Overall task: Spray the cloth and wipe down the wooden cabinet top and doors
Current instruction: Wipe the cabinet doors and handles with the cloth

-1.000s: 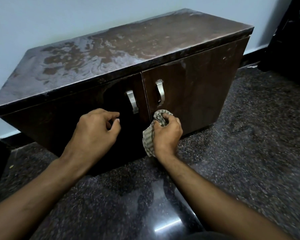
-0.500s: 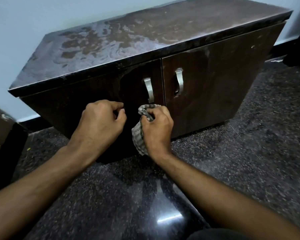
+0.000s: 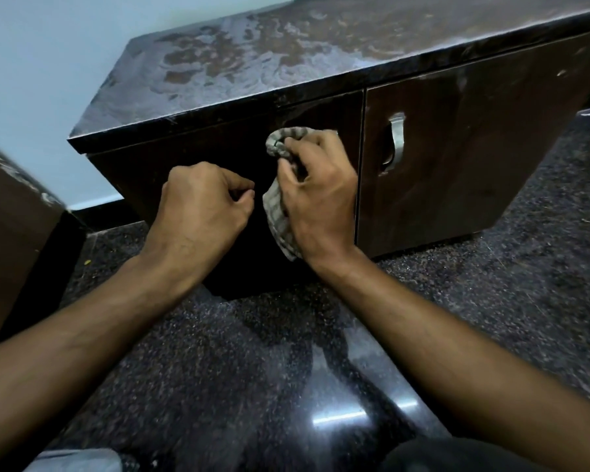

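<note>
A low dark wooden cabinet [image 3: 474, 158] stands against the pale wall; its top [image 3: 286, 59] shows whitish wet streaks. My right hand [image 3: 321, 195] grips a bunched grey striped cloth [image 3: 278, 212] and presses it on the left door [image 3: 225, 144], covering that door's handle. The right door's metal handle [image 3: 396, 141] is in plain sight. My left hand [image 3: 201, 206] is curled in a loose fist with nothing in it, just left of the cloth, in front of the left door. No spray bottle is in view.
The floor [image 3: 491, 301] is dark polished speckled stone with a light glare near me. Another brown piece of furniture [image 3: 11, 226] stands at the left edge. A dark skirting runs along the wall behind the cabinet.
My right hand has carried the cloth left and upward, from below the right handle across onto the left door. The view has shifted left; my left hand keeps its fist.
</note>
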`<state>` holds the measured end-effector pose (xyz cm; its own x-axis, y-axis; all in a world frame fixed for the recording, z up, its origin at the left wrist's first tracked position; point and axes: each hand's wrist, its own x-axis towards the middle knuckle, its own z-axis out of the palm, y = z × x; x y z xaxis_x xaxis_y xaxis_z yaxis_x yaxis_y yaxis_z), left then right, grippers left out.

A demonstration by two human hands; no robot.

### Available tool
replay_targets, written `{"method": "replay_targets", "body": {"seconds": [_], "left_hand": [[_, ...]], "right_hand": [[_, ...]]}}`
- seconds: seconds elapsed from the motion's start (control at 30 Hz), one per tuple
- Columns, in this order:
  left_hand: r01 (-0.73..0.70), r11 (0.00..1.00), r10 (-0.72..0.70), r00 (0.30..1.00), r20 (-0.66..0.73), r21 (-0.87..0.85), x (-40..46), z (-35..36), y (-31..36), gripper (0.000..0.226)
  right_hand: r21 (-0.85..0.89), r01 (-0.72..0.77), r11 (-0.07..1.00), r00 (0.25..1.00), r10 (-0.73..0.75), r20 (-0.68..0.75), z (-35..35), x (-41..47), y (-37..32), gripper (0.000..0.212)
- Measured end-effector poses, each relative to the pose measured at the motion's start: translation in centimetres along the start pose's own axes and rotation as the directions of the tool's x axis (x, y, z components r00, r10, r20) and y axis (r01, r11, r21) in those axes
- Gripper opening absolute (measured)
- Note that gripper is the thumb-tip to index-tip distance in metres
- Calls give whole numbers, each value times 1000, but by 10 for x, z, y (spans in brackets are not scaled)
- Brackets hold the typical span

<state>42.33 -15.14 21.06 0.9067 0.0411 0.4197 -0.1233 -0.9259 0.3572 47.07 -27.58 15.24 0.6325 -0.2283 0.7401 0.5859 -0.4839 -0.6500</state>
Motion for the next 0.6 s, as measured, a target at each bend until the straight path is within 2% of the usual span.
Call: {"method": "replay_targets", "body": {"seconds": [0.17, 0.37, 0.43, 0.6], "left_hand": [[2, 1000, -2, 1000, -4, -21, -1, -3, 1, 17], [6, 1000, -6, 1000, -7, -19, 0, -3, 1, 17], [2, 1000, -2, 1000, -13, -22, 0, -3, 1, 16], [13, 999, -13, 1000, -7, -33, 1, -1, 2, 18]], "right_hand": [[-79, 81, 994, 989, -70, 131, 7, -12, 0, 18], [-17, -8, 1000, 1000, 8, -20, -5, 7, 1, 15], [-10, -6, 1000, 1000, 6, -26, -3, 6, 1, 14], [-76, 81, 994, 988, -70, 140, 3, -7, -2, 12]]}}
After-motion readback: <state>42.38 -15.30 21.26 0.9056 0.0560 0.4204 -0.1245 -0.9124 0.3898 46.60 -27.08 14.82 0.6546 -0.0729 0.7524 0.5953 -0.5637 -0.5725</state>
